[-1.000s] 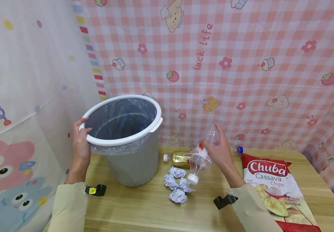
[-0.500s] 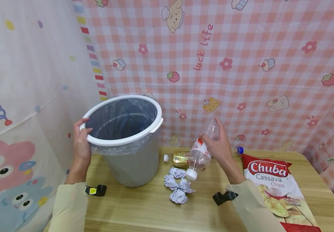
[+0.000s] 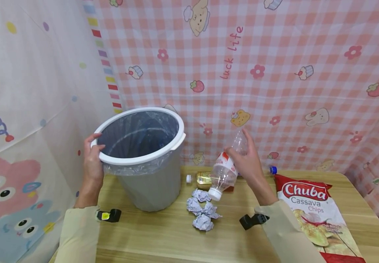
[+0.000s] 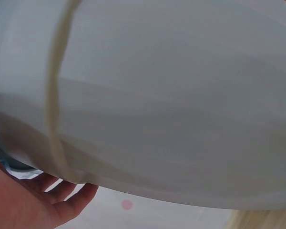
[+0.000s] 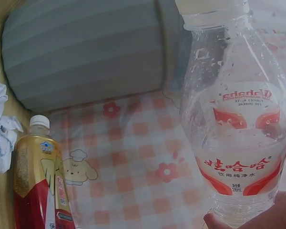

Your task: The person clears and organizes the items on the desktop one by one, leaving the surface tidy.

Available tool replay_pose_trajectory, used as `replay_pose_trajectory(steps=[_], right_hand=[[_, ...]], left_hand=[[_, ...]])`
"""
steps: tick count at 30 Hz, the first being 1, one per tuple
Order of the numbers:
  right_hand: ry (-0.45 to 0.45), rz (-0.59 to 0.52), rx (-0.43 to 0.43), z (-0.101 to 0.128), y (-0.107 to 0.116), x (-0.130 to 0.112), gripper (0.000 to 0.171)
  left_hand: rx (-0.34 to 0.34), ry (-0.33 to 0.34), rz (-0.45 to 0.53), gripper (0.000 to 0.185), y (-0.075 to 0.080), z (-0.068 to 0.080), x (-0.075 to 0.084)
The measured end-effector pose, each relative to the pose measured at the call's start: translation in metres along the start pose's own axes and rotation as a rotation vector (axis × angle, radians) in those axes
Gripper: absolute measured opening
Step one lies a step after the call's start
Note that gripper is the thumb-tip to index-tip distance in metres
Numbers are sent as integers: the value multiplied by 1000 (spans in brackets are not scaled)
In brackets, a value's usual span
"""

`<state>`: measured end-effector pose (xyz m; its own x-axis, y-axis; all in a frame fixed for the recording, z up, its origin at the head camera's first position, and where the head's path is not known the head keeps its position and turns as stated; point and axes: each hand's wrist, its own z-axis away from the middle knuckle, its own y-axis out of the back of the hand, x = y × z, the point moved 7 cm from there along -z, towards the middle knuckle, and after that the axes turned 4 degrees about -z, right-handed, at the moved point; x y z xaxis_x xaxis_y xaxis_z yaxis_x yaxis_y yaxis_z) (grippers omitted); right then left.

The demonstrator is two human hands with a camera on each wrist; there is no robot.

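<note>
My left hand (image 3: 92,164) grips the white rim of a grey trash can (image 3: 150,186) lined with a clear plastic bag; in the left wrist view its fingers (image 4: 71,200) curl against the can's side. Over the table, my right hand (image 3: 250,166) holds a clear plastic water bottle (image 3: 224,173) with a white cap and a red-and-white label. The bottle tilts, cap down and toward the can, and looks drained in the right wrist view. Beneath it lies a gold-and-red drink bottle (image 5: 38,181), partly hidden in the head view. Several crumpled paper balls (image 3: 202,221) lie in front.
A red-and-white bag of cassava chips (image 3: 317,212) lies on the right of the wooden table (image 3: 163,241). A blue bottle cap (image 3: 273,170) shows behind the right wrist. Checked cloth (image 3: 275,95) hangs along the table's back edge.
My right hand has lifted the water bottle slightly and shifted it a little left toward the can. The left hand stays on the rim.
</note>
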<state>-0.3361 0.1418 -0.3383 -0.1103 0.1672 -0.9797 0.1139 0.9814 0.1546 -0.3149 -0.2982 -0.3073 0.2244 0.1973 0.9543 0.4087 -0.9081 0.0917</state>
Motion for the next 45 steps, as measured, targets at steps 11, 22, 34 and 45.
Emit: replay_pose_trajectory(steps=[11,22,34,45], right_hand=[[7,-72,-17,-3,-3,-16,86],[47,-180,-46,-3,-9,-34,83],[83,-252,-50,-4,-14,-55,83],[85,-210,19,-6,-15,-67,89]], left_hand=[[5,-1,7,45,0,0,1],[-5,-10,-7,45,0,2,2],[-5,-20,1,44,-1,2,2],[4,-14,16,45,-1,1,2]])
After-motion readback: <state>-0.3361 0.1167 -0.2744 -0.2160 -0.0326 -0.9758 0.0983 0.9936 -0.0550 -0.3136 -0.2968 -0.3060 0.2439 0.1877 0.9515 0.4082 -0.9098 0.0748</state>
